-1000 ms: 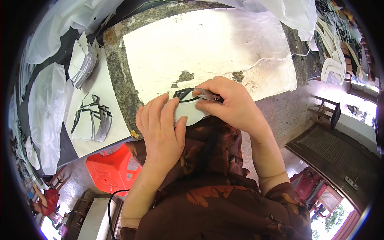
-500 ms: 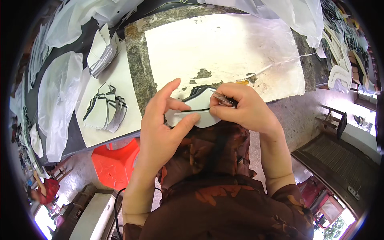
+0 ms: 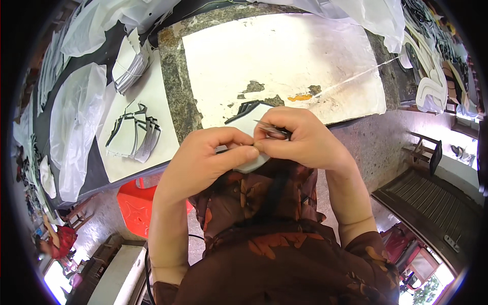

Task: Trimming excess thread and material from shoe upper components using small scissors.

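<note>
Counter [image 3: 173, 76], stone-topped, runs across the upper frame from my seat. A pale worn sheet [image 3: 284, 56] covers most of it; a second sheet at 9 o'clock carries a fanned stack of grey-edged cut pieces [image 3: 133, 136]. White plastic bags [image 3: 76, 117] lie beyond that, at the far 9 o'clock rim. A red stool [image 3: 133, 206] stands below the counter edge at 8 o'clock.

Both hands meet at the near counter edge, dead centre. The white cut piece [image 3: 250, 163] with a dark trim strip lies under and between them, overhanging toward my lap. Its trim runs roughly from 10 o'clock to 4 o'clock, away from the fingers toward 12.

Left hand [image 3: 203, 162]: thumb and forefinger pinched together on the piece's near edge, wrist coming in from 7 o'clock. Right hand [image 3: 305, 140]: closed around small metal scissors [image 3: 272, 130], blades pointing to 9 o'clock, just above the left fingertips. I judge the right hand nearer the trim, the left merely steadying.
</note>
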Available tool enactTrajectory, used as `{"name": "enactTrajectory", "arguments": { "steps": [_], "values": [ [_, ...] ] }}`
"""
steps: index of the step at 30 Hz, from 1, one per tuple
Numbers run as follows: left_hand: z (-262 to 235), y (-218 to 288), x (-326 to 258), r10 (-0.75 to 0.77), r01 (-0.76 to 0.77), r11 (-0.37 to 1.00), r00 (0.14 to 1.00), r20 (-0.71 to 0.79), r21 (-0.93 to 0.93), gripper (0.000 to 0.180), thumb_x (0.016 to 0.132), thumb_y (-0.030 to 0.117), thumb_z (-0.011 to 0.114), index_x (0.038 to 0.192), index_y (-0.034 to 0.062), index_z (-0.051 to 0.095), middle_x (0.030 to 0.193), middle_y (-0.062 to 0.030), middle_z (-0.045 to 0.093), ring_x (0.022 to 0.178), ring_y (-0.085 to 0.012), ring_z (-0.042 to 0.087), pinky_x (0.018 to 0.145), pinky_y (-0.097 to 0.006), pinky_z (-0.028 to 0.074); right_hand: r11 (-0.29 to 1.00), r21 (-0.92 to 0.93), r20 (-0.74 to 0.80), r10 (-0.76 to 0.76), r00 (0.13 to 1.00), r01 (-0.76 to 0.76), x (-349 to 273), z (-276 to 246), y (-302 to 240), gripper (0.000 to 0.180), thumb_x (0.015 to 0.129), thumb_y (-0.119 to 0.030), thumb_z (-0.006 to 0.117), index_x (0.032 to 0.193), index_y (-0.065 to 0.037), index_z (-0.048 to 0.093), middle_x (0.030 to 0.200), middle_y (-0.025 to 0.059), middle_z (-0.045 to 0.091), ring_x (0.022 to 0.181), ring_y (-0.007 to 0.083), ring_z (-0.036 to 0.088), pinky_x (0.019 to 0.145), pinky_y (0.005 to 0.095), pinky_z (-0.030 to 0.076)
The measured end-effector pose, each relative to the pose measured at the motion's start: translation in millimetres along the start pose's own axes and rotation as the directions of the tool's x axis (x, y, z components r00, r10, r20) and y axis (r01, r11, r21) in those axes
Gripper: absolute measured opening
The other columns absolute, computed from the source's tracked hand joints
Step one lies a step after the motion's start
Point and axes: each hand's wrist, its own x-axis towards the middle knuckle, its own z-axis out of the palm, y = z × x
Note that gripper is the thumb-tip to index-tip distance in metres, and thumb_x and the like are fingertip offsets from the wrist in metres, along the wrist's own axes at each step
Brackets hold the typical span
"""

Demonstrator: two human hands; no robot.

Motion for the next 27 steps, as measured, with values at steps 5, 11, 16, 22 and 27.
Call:
{"name": "enactTrajectory", "arguments": {
  "steps": [5, 11, 16, 22, 27],
  "values": [
    [-11, -8, 5, -0.109, 0.109, 0.994, 0.994, 0.029, -0.003, 0.026, 0.097, 0.022, 0.076, 0.108, -0.0018, 0.075, 0.087, 0.0028, 0.07, 0.077, -0.0057, 0.057, 0.071, -0.024, 0.047, 0.986, -0.02, -0.07, -0.167, 0.983, 0.166, -1, -13, 11, 0.024, 0.093, -0.008, 0.069, 0.116, -0.005, 0.075, 0.105, 0.0077, 0.068, 0.092, 0.0191, 0.065, 0.084, 0.0321, 0.052],
    [-9, -22, 0, -0.039, 0.035, 0.925, 0.999, -0.004, -0.379, 0.021, 0.1, 0.01, 0.071, 0.117, -0.0034, 0.072, 0.096, 0.001, 0.073, 0.085, -0.0049, 0.063, 0.076, -0.022, 0.051, 0.89, -0.397, -0.004, -0.245, 0.969, 0.224, -7, -27, 0, 0.039, 0.085, 0.005, 0.064, 0.12, -0.01, 0.075, 0.126, 0.0103, 0.067, 0.099, 0.0261, 0.069, 0.086, 0.0351, 0.055],
    [2, -19, 2, 0.036, -0.034, 0.896, 0.999, -0.004, -0.443, 0.028, 0.102, 0.009, 0.07, 0.127, -0.0039, 0.069, 0.103, -0.001, 0.073, 0.091, -0.0058, 0.065, 0.081, -0.023, 0.053, 0.794, -0.579, -0.001, -0.228, 0.974, 0.185, 3, -20, 1, 0.039, 0.082, 0.002, 0.061, 0.114, -0.014, 0.076, 0.109, 0.0078, 0.073, 0.087, 0.0318, 0.071, 0.075, 0.0407, 0.057],
    [7, -16, 7, 0.014, -0.01, 0.927, 1.0, 0.009, -0.375, 0.031, 0.101, 0.009, 0.07, 0.131, -0.0031, 0.068, 0.104, -0.0015, 0.073, 0.093, -0.005, 0.064, 0.082, -0.023, 0.053, 0.812, -0.547, 0.035, -0.219, 0.975, 0.202, 8, -21, 0, 0.024, 0.084, -0.016, 0.065, 0.106, -0.011, 0.074, 0.088, 0.0088, 0.071, 0.08, 0.0328, 0.07, 0.07, 0.0453, 0.056],
    [13, -13, 9, 0.039, -0.034, 0.909, 0.999, 0.002, -0.416, 0.032, 0.102, 0.008, 0.07, 0.132, -0.0025, 0.068, 0.103, -0.0005, 0.073, 0.092, -0.0045, 0.063, 0.081, -0.022, 0.052, 0.897, -0.391, 0.058, -0.199, 0.978, 0.205, 7, -29, -5, 0.025, 0.092, -0.027, 0.065, 0.107, -0.009, 0.074, 0.091, 0.0113, 0.071, 0.083, 0.0346, 0.069, 0.072, 0.0451, 0.054]
  ]
}}
